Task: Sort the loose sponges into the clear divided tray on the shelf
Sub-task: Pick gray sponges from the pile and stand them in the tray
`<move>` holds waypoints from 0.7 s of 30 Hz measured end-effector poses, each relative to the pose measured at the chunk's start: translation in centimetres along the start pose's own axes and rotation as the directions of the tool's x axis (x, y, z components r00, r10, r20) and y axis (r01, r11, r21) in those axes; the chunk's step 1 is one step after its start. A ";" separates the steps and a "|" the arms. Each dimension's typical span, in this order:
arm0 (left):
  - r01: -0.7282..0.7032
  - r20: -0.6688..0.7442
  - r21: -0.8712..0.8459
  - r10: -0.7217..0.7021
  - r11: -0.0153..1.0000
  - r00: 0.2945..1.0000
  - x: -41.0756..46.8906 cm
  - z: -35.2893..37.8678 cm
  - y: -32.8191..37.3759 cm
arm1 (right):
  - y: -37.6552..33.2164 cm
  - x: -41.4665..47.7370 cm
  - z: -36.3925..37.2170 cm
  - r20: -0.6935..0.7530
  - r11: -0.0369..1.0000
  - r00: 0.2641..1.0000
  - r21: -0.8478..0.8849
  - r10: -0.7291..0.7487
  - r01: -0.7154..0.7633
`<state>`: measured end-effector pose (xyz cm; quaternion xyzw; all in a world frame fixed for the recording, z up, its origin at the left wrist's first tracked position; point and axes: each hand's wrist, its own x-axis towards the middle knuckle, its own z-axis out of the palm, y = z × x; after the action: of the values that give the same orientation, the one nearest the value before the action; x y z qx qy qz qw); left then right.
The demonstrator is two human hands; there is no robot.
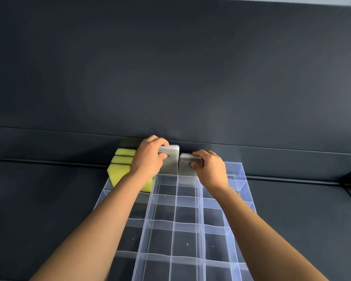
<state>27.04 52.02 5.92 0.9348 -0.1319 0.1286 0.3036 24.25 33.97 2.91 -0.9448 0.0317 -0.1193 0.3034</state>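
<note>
The clear divided tray [176, 222] runs away from me along the dark shelf. At its far end, two white sponges stand upright side by side in neighbouring compartments. My left hand [150, 157] grips the top of the left white sponge [171, 162]. My right hand [210, 166] pinches the top of the right white sponge [185, 166]. Several yellow-green sponges [121, 165] stand packed in the far left compartment, partly hidden behind my left wrist.
The shelf's dark back wall [170, 78] rises straight behind the tray's far end. Dark shelf surface [39, 199] lies on both sides of the tray. The near compartments of the tray hold nothing.
</note>
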 end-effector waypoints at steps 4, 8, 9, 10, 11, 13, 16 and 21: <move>-0.019 0.047 0.066 0.016 0.998 0.999 0.0 0.2 -0.2 | 0.0 0.2 0.3 -0.007 1.000 1.000 -0.011 -0.001 0.001; -0.049 0.130 0.161 0.028 0.986 0.991 0.3 0.4 -0.3 | -0.1 0.3 0.5 -0.009 1.000 1.000 -0.025 -0.009 0.009; -0.060 0.148 0.184 0.033 0.981 0.988 0.3 0.5 -0.3 | -0.1 0.2 0.5 -0.011 1.000 1.000 -0.025 -0.016 0.016; -0.073 0.170 0.212 0.036 0.975 0.985 0.4 0.7 -0.3 | -0.1 0.1 0.5 -0.015 0.999 1.000 -0.027 -0.025 0.024; -0.086 0.191 0.242 0.039 0.967 0.981 0.3 0.9 -0.4 | -0.2 0.0 0.5 -0.021 0.999 0.999 -0.032 -0.035 0.034; -0.099 0.212 0.278 0.039 0.955 0.977 0.2 1.3 -0.6 | -0.1 -0.2 0.5 -0.027 0.997 0.998 -0.056 -0.048 0.047; -0.112 0.203 0.316 0.048 0.942 0.978 0.1 1.3 -0.7 | -0.2 -0.5 0.5 -0.013 0.993 0.998 -0.102 -0.056 0.054; -0.174 0.183 0.474 0.097 0.863 0.978 -0.3 1.2 -0.3 | -0.3 -1.4 0.0 0.022 0.986 0.998 -0.154 -0.056 0.058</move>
<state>27.01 51.60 4.74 0.9765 -0.1837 0.1068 0.0374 22.92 34.41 2.79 -0.9670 0.0111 -0.1166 0.2261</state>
